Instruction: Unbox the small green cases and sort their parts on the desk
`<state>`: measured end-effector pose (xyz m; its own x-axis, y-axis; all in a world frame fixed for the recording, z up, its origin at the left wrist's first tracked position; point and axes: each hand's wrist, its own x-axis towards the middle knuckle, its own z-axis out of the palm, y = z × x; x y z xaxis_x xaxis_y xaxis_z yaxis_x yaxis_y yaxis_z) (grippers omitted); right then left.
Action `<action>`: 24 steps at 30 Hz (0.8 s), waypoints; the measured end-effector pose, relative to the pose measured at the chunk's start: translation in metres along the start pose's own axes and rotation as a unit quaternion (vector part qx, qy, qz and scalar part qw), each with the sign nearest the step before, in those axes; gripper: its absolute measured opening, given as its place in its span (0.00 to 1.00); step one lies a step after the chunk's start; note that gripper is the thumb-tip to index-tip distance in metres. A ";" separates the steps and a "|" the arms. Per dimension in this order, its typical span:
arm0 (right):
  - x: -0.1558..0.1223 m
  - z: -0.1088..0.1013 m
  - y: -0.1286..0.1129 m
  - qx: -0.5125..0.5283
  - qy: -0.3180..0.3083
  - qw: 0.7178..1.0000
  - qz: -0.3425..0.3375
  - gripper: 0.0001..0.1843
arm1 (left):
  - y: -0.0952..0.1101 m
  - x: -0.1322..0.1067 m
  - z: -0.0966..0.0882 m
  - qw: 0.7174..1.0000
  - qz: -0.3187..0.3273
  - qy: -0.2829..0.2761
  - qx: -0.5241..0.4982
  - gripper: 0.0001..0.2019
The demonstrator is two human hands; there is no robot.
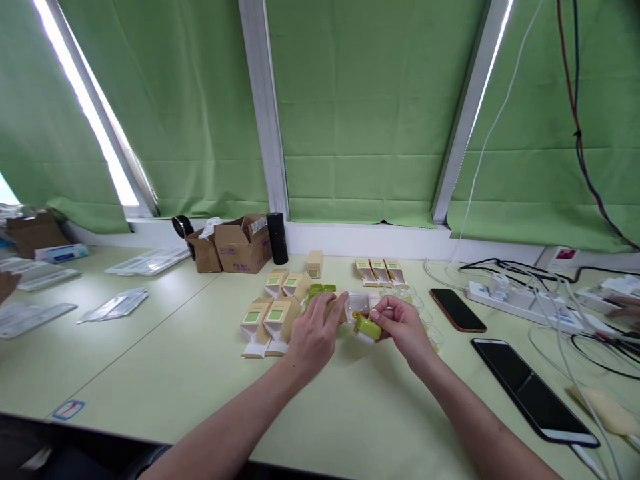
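My right hand pinches a small item with a green cap and a whitish lower part. Beside it, my left hand is closed around a small tan carton, largely hidden by the fingers, with a pale open end facing right. More tan cartons with green labels lie left of my left hand, their white flaps open. Several green-capped pieces sit just behind that hand. Clear round plastic pieces are partly hidden behind my right hand.
Three open cartons and one upright carton stand farther back. Brown boxes and a black cylinder are near the wall. Phones, a power strip and cables lie right. Other people's hands show at both edges.
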<state>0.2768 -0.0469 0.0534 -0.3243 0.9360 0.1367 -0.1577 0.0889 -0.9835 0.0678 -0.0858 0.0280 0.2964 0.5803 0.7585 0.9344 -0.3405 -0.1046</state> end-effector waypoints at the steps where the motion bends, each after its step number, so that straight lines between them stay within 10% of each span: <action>1: -0.001 -0.004 -0.003 -0.036 0.007 0.999 -0.012 0.25 | -0.003 0.001 0.000 1.000 -0.013 0.001 0.009 0.31; 4: -0.005 -0.011 -0.008 -0.211 0.001 0.977 -0.033 0.15 | -0.010 0.002 -0.001 0.999 -0.042 0.008 0.024 0.32; 8: -0.016 -0.003 -0.014 -0.479 -0.028 0.876 -0.046 0.08 | -0.012 0.003 -0.002 0.998 -0.060 0.006 0.025 0.31; 13: -0.027 0.012 -0.017 -0.572 -0.078 0.816 -0.033 0.07 | -0.008 0.002 -0.002 0.998 -0.069 -0.003 0.001 0.32; 18: -0.029 0.006 -0.017 -0.539 -0.104 0.834 -0.047 0.07 | -0.007 0.000 0.001 0.994 -0.098 0.005 -0.049 0.34; 24: -0.015 -0.010 -0.013 -0.321 -0.127 0.934 -0.089 0.05 | -0.008 0.002 0.002 0.975 -0.171 0.030 -0.139 0.33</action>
<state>0.2932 -0.0585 0.0627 -0.5693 0.7834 0.2493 0.3352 0.4980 -0.7998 0.0619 -0.0802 0.0289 -0.0434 0.6540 0.7552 0.8846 -0.3261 0.3333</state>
